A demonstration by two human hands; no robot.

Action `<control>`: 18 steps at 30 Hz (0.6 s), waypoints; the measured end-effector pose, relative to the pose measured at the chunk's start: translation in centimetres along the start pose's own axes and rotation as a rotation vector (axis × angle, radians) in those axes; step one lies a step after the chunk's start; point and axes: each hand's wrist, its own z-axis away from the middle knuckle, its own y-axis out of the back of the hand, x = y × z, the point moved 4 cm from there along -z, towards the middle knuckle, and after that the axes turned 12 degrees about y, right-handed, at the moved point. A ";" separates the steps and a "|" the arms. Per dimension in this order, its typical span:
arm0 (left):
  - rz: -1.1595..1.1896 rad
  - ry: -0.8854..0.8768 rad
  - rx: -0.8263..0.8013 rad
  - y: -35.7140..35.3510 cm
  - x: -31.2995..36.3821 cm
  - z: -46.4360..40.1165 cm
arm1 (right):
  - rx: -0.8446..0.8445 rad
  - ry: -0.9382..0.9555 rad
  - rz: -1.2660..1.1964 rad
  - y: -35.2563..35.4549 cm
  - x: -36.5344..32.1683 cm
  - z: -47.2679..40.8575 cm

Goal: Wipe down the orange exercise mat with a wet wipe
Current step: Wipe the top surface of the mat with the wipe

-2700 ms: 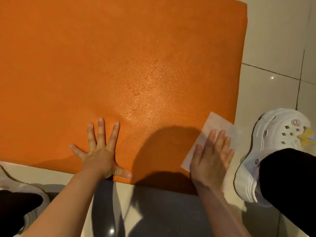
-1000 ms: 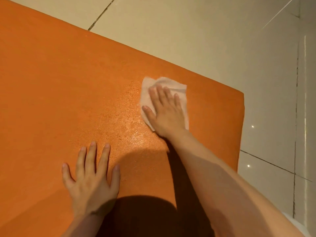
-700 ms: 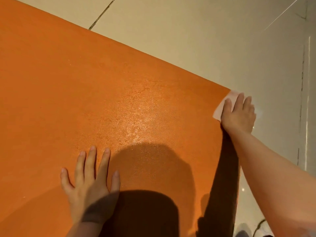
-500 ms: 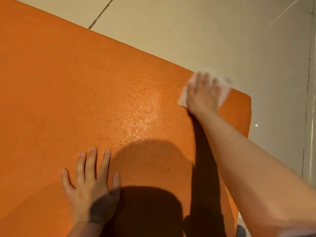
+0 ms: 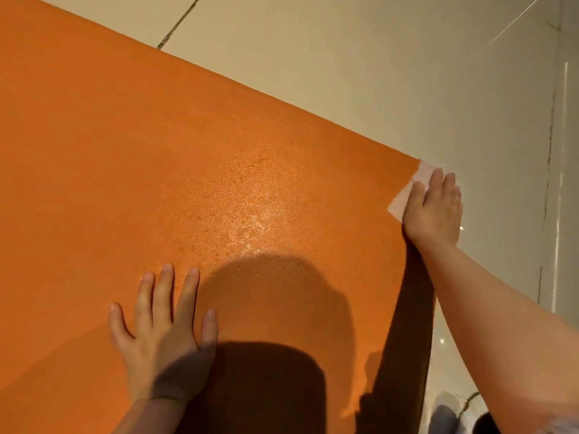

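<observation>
The orange exercise mat (image 5: 156, 158) fills most of the view and lies flat on the tiled floor. A damp sheen shows near its middle. My left hand (image 5: 163, 333) rests flat on the mat near the bottom, fingers spread. My right hand (image 5: 435, 208) presses flat on the white wet wipe (image 5: 407, 192) at the mat's far right corner, and the hand hangs partly over the mat's right edge. Most of the wipe is hidden under my palm and fingers.
Beige floor tiles (image 5: 376, 73) with dark grout lines surround the mat at the top and right. The shadow of my head and arms falls across the lower mat. A bit of a white shoe (image 5: 445, 415) shows at the bottom right.
My right hand has swept the wipe to the right, from on the mat near its far edge out to the right corner. My left hand has stayed flat in place.
</observation>
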 end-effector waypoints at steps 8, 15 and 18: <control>-0.043 -0.012 -0.010 -0.2 -0.1 0.1 | -0.103 0.338 0.116 -5.5 -14.7 3.2; -0.027 -0.040 0.022 0.0 -0.1 0.2 | -0.106 0.489 0.030 -5.7 -15.4 6.3; -0.016 -0.045 0.015 0.1 -0.1 0.2 | -0.046 0.278 0.080 -3.9 -8.7 5.8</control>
